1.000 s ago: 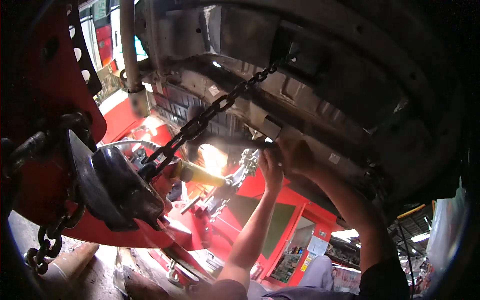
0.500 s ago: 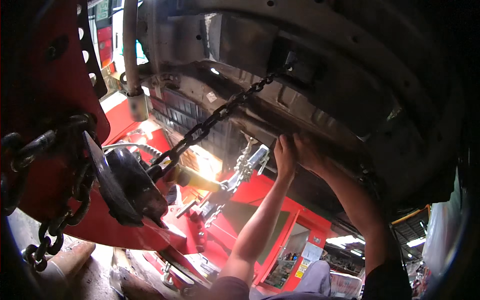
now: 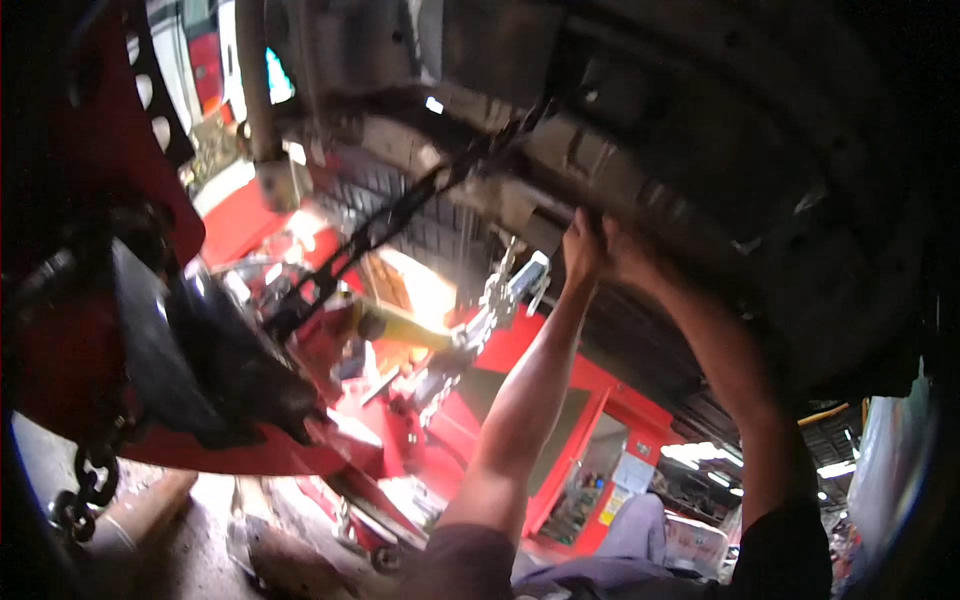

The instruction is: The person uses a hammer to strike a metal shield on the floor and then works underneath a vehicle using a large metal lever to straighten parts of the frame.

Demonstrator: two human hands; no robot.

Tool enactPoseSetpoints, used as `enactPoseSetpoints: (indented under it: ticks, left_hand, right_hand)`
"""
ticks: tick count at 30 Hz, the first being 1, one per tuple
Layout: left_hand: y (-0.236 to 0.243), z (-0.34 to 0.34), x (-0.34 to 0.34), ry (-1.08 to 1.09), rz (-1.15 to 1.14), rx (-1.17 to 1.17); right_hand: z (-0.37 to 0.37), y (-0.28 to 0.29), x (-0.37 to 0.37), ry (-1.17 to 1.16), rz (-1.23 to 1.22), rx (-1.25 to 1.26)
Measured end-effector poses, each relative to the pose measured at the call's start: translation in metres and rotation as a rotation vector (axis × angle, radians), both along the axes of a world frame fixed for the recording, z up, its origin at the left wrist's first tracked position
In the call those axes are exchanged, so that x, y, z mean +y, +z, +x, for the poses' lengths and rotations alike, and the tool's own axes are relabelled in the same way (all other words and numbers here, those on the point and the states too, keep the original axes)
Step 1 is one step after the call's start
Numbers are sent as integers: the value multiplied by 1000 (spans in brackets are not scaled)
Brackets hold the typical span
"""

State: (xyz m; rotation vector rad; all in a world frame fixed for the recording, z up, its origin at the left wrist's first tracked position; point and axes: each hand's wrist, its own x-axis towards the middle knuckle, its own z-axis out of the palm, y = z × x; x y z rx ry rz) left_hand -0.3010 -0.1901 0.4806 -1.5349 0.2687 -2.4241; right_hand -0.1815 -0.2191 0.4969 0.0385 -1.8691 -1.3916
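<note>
Overhead spreads the dark metal underside of a vehicle body [image 3: 700, 165], with ribs and holes. Both my arms reach up to it. My left hand [image 3: 583, 250] is against a long metal edge, its fingers drawn together; what they hold is hidden. Close beside it on the right, my right hand [image 3: 635, 262] presses at the same edge, its fingertips blurred and in shadow. A taut dark chain [image 3: 405, 210] runs slantwise from the underside down to a black metal pulley-like block [image 3: 225, 350] at the left.
A red steel post [image 3: 75, 200] with holes and hanging chain links [image 3: 95, 470] stands close at left. Lower in the middle are a yellow cylinder [image 3: 405, 325], a bright chain [image 3: 495, 290] and a red cabinet [image 3: 590, 450]. Rusty pipes [image 3: 150, 505] lie on the floor.
The view has shifted, so my hands and the chain sit higher in the picture and the black block further left. Both hands stay at the metal edge, close together.
</note>
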Motion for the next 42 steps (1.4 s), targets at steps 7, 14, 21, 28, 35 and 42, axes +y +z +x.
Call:
enactPoseSetpoints:
  ticks: [7, 14, 21, 28, 35, 42]
  left_hand:
    - [-77, 34, 10, 88, 282, -144]
    - [-36, 34, 27, 518, 650, -554]
    - [-34, 54, 25, 176, 159, 31]
    - [-93, 53, 26, 195, 372, -202]
    - [-27, 56, 24, 259, 343, -237]
    - [-25, 69, 20, 1, 186, 5]
  right_hand:
    - [13, -43, 23, 309, 391, 19]
    - [8, -17, 18, 236, 452, 25]
    - [43, -31, 34, 159, 302, 261]
    - [34, -45, 29, 243, 483, -54]
    - [31, -2, 23, 313, 449, -113]
    - [67, -5, 40, -76, 294, 203]
